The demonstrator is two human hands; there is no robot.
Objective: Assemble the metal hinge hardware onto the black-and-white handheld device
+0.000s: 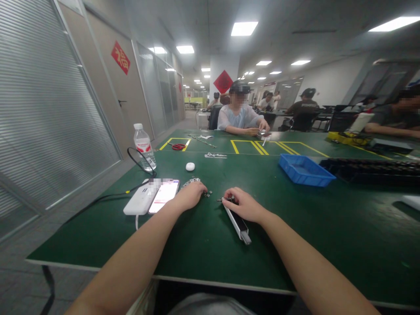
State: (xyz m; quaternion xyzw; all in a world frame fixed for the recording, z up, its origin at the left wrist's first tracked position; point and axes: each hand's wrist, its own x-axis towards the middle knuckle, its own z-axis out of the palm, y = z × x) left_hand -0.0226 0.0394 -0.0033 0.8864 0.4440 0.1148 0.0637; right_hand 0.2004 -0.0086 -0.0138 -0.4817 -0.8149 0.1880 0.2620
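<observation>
My left hand rests low over the green table, its fingertips at a few small metal parts; whether they pinch one is too small to tell. Just behind it lie more small metal pieces. My right hand is closed round the front end of a slim white-and-black tool. The tool's thin tip points left toward the small parts, and its grey rear end points toward me.
A white power bank and lit phone lie left, near a bottle and black cable. Farther back are a white round case, red scissors and a blue tray. A person sits opposite.
</observation>
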